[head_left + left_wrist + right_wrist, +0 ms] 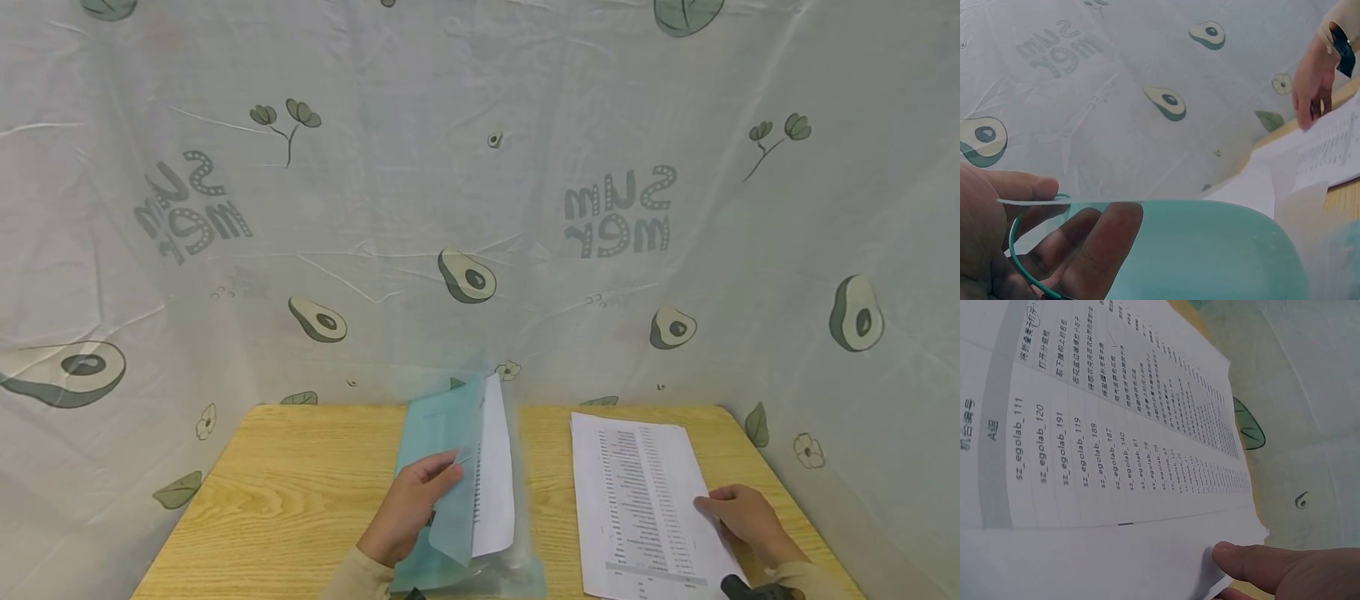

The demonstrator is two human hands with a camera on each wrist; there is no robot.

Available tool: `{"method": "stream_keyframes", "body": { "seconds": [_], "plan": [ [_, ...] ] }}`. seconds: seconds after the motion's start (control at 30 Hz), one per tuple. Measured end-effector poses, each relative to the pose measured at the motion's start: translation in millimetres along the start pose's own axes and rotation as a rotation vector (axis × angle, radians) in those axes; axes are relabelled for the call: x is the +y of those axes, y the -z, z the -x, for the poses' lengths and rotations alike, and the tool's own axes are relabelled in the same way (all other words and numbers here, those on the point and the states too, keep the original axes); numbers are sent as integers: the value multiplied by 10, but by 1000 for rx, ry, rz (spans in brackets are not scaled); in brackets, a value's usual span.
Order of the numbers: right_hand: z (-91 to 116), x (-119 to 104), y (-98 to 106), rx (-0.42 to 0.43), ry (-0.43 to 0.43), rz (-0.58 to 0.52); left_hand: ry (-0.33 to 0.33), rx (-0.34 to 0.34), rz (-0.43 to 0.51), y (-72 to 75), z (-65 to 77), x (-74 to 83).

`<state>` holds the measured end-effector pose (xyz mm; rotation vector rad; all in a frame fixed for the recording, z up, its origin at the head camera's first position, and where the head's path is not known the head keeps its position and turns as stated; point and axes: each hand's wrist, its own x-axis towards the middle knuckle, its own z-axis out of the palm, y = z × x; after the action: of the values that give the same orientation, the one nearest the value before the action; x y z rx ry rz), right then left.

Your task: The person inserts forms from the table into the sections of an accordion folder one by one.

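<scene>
A lab-type work area is suggested, screened off; the rm. beyond is hidden. Back & both sides are closed off w/ a pale, plastic-looking curtain (420, 192), printed w/ avocados (459, 273), leaves (178, 492) & "Summer" lettering (618, 211) (seen reversed). A light wood-grain table (292, 492) w/ rounded far corners is placed just beside it. Lab use is pointed to by the printed list (1116, 456): "sz_egolab_" + nos. is repeated down one col., headed in Chinese as station no., w/ "A组" (Grp. A). Office-type paperwork is also indicated by a teal plastic document folder (435, 429).
</scene>
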<state>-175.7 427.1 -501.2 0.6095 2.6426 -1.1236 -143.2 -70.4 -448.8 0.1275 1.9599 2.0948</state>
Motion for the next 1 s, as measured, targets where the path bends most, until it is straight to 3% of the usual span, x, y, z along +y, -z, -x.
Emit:
{"method": "stream_keyframes", "body": {
  "seconds": [0.43,0.73,1.0],
  "plan": [
    [-9,15,-22,15,31,-6,3,-10,10,-7,-12,-24],
    [-17,16,-67,37,62,85,-3,-29,29,-32,-17,-45],
    [5,-5,-82,61,72,86,2,-22,9,-78,-25,-56]
  ]
}}
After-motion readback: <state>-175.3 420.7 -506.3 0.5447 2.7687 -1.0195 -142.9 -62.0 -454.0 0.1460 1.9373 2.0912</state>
